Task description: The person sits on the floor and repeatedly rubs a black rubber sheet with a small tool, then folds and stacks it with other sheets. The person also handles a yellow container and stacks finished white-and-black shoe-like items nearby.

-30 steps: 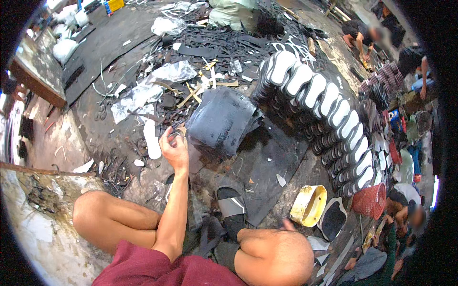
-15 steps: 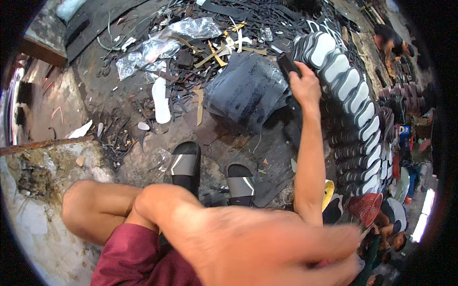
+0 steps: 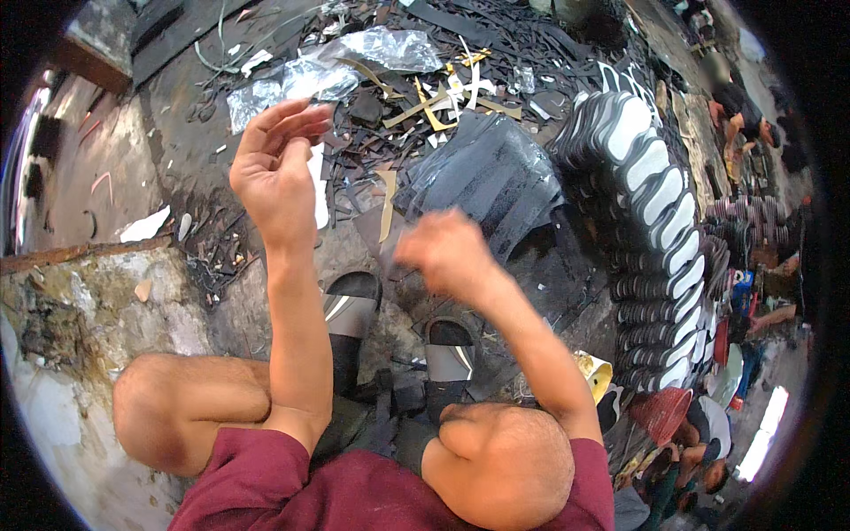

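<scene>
My left hand [image 3: 279, 173] is raised above the floor, near the clear plastic film, its fingers loosely bent and apart with nothing seen in them. A white sole-shaped piece [image 3: 320, 188] is partly hidden behind it. My right hand [image 3: 447, 252] is in front of the near left edge of a pile of black sheets [image 3: 487, 168]; motion smears its fingers, so I cannot make out whether it holds anything. Right of the pile, stacks of dark sole-shaped pieces with white tops [image 3: 655, 168] stand in a long curved row.
Crumpled clear plastic film [image 3: 381, 53], yellow strips [image 3: 388, 208] and many dark scraps litter the floor beyond. My sandalled feet [image 3: 452, 350] are between my knees. A red basket [image 3: 660, 414] and a yellow container [image 3: 593, 373] stand at right; other people [image 3: 739, 106] sit farther off.
My right hand has come back from the sole stacks toward the middle; the dark block it held is no longer visible. My left hand now shows, raised. The blurred limb across the bottom is gone.
</scene>
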Available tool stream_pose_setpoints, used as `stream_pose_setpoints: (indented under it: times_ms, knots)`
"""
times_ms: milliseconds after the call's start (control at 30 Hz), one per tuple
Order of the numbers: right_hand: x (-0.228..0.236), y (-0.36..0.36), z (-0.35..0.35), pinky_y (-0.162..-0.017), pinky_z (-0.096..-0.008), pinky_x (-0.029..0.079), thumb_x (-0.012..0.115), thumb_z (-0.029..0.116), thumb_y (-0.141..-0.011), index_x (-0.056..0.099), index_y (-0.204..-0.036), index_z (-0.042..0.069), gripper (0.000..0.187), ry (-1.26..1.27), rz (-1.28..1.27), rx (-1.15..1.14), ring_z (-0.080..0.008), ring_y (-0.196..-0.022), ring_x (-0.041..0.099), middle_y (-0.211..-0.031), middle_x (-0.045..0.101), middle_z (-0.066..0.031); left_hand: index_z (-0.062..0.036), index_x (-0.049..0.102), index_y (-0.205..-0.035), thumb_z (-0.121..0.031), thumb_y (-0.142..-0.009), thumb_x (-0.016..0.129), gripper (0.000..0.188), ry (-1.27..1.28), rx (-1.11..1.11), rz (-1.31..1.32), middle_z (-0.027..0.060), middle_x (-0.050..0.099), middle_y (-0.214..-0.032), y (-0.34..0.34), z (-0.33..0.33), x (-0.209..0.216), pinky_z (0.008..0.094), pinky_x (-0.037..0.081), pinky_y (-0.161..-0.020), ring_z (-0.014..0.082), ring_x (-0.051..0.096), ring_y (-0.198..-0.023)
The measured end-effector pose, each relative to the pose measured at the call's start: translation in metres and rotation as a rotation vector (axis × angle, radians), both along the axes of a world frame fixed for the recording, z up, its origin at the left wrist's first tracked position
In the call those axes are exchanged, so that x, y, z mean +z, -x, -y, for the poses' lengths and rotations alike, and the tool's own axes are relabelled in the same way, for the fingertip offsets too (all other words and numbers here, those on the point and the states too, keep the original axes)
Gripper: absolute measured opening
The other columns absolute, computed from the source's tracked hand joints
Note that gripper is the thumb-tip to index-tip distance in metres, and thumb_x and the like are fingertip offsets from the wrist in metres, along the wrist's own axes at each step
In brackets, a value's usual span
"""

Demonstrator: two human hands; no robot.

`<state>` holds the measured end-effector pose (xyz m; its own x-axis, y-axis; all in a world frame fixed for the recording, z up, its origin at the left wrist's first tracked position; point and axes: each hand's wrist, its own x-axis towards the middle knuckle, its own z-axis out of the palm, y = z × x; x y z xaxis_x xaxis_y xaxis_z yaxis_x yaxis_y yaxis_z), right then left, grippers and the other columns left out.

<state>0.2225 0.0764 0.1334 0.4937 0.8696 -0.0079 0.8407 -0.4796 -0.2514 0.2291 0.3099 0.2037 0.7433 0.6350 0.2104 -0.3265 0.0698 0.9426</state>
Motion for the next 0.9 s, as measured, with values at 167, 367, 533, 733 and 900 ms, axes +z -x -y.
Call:
stream_pose_setpoints:
  times_ms: [167,367,533,733,900]
  knots:
    - [0.078,0.041,0.080,-0.083,-0.0388,0.055,0.064,-0.002,-0.081,0.074,-0.106,0.014,0.032,-0.406,0.024,-0.413,-0.0235,-0.095,0.073,-0.104,0.076,-0.0040,0.0037,0.064,-0.120,0.013,-0.086,0.054,0.036,0.115,0.029,-0.179,0.0143,0.074,-0.109,-0.006,-0.042,-0.068,0.0270,0.055,-0.079,0.0164,0.069,-0.092]
    - [0.007,0.154,0.203,-0.085,-0.0427,0.058,0.058,0.000,-0.086,0.070,-0.118,0.014,0.037,-0.077,-0.166,-1.051,-0.0302,-0.098,0.072,-0.113,0.074,-0.0089,0.0009,0.061,-0.125,0.008,-0.088,0.059,0.037,0.210,-0.124,-0.191,0.0150,0.074,-0.110,-0.009,0.028,-0.060,0.0269,0.055,-0.079,0.0158,0.070,-0.090]
    - [-0.097,0.218,0.189,-0.088,-0.0386,0.055,0.061,0.004,-0.084,0.074,-0.115,0.022,0.038,-0.067,-0.074,-0.938,-0.0206,-0.108,0.069,-0.121,0.073,0.0012,0.0027,0.061,-0.125,0.006,-0.089,0.061,0.036,0.119,-0.240,-0.110,0.0164,0.074,-0.109,-0.013,0.093,-0.009,0.0265,0.056,-0.080,0.0169,0.071,-0.090]
    - [-0.108,0.244,0.209,-0.089,-0.0408,0.053,0.060,0.010,-0.087,0.072,-0.117,0.023,0.035,-0.135,-0.257,-0.851,-0.0230,-0.106,0.069,-0.118,0.074,0.0010,0.0034,0.059,-0.130,0.000,-0.093,0.061,0.038,-0.220,-0.451,0.079,0.0158,0.074,-0.112,-0.027,0.163,0.075,0.0304,0.056,-0.089,0.0191,0.071,-0.097]
    - [-0.013,0.237,0.256,-0.083,-0.0409,0.055,0.060,0.007,-0.091,0.067,-0.121,0.011,0.031,-0.826,-0.243,-1.220,-0.0342,-0.097,0.070,-0.108,0.072,-0.0158,-0.0072,0.060,-0.137,-0.007,-0.090,0.066,0.047,-0.951,-0.736,0.061,0.0079,0.073,-0.117,-0.101,0.162,0.120,0.0300,0.054,-0.092,0.0148,0.068,-0.100]
